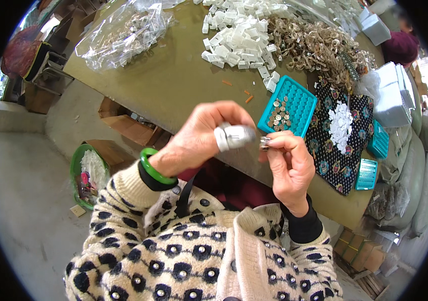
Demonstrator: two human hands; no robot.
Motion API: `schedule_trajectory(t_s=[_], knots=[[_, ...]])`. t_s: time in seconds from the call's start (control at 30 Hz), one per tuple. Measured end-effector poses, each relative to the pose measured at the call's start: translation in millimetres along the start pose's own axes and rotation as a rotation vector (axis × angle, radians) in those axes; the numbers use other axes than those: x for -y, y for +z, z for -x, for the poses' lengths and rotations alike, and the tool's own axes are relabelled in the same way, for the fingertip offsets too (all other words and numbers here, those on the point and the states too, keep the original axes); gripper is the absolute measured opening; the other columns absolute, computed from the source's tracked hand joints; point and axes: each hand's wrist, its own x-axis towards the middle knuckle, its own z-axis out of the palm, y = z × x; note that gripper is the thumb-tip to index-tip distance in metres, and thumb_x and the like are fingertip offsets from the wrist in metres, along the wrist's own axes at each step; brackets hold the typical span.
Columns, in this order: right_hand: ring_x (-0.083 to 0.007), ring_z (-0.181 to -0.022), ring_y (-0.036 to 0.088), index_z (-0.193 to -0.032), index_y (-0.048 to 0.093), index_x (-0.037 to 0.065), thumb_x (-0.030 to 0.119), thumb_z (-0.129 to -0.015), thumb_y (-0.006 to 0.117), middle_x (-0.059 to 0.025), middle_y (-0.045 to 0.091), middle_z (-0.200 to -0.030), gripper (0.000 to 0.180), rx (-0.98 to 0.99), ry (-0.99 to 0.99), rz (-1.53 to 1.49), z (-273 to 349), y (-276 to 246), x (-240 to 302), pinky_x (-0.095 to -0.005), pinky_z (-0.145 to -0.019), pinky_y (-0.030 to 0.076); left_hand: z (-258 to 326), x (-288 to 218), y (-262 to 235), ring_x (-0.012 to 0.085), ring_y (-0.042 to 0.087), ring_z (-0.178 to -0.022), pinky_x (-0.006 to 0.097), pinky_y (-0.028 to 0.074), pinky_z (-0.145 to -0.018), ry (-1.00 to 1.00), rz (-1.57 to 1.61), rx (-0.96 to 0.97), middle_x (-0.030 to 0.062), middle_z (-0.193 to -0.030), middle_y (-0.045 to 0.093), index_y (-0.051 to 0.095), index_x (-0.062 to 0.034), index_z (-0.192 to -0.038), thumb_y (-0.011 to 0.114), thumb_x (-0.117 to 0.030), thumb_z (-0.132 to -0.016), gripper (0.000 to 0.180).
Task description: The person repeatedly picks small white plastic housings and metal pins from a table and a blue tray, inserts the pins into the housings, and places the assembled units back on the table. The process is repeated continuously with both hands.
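Left hand (201, 133), fingertips taped for protection, and right hand (289, 160) both pinched on a small metal clip (264, 143), raised above the worktop (173, 75) edge for close sight. Blue tray (299, 103) of finished pieces just beyond, within easy reach.

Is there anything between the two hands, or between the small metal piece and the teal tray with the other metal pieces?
Nothing visible. The right hand pinches the small metal piece right beside the taped fingers of the left hand, with no object between them. The teal tray lies just beyond on the table, with open air between.
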Motion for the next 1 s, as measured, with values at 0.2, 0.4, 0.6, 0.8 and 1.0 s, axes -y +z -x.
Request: schedule_trajectory(t_s=[0.2, 0.4, 0.6, 0.8, 1.0], knots=[[-0.0039, -0.062, 0.05, -0.105, 0.052, 0.001, 0.0, -0.096, 0.053, -0.0043, 0.059, -0.08, 0.009, -0.051, 0.272, -0.399, 3, -7, -7, -0.0171, -0.055, 0.041, -80, -19, -71, 0.0294, 0.065, -0.077, 0.038, 0.05, -0.072, 0.5, -1.391, -0.597, 0.0123, -0.081, 0.067, 0.066, -0.0024, -0.091, 0.066, -0.013, -0.081, 0.015], [-0.0028, -0.062, 0.048, -0.103, 0.051, 0.001, 0.001, -0.096, 0.054, -0.003, 0.059, -0.079, 0.008, 0.002, 0.366, -0.404, 5, -4, -10, -0.0165, -0.054, 0.039, -90, -1, -85, 0.0312, 0.063, -0.075, 0.039, 0.048, -0.07, 0.277, -1.15, -0.523, 0.0155, -0.081, 0.067, 0.067, -0.0013, -0.088, 0.062, -0.004, -0.077, 0.012], [-0.0065, -0.061, 0.049, -0.104, 0.052, 0.002, 0.007, -0.097, 0.055, -0.0047, 0.059, -0.077, 0.009, 0.031, 0.337, -0.247, -1, 4, -9, -0.0192, -0.056, 0.041, -68, -6, -81, 0.0324, 0.061, -0.07, 0.038, 0.048, -0.065, 0.517, -1.297, -0.592, 0.0134, -0.078, 0.065, 0.066, -0.0023, -0.081, 0.064, -0.003, -0.074, 0.007], [-0.0142, -0.081, 0.057, -0.103, 0.051, 0.003, 0.004, -0.096, 0.054, -0.0121, 0.063, -0.097, 0.007, 0.019, -0.053, 0.088, -23, 10, -3, -0.025, -0.074, 0.046, -42, -21, -53, 0.0118, 0.055, -0.063, 0.028, 0.044, -0.058, 0.175, -0.901, -0.457, 0.006, -0.073, 0.065, 0.065, 0.0005, -0.08, 0.071, -0.004, -0.077, 0.008], [-0.0267, -0.103, 0.057, -0.101, 0.048, 0.002, 0.0, -0.095, 0.053, -0.0183, 0.062, -0.112, 0.008, 0.142, -0.323, 0.33, -31, 16, -12, -0.0358, -0.092, 0.044, -7, -11, -21, 0.0095, 0.057, -0.092, 0.026, 0.047, -0.079, 0.113, -0.102, -0.05, 0.0114, -0.115, 0.064, 0.065, 0.0004, -0.083, 0.072, -0.01, -0.083, 0.013]])
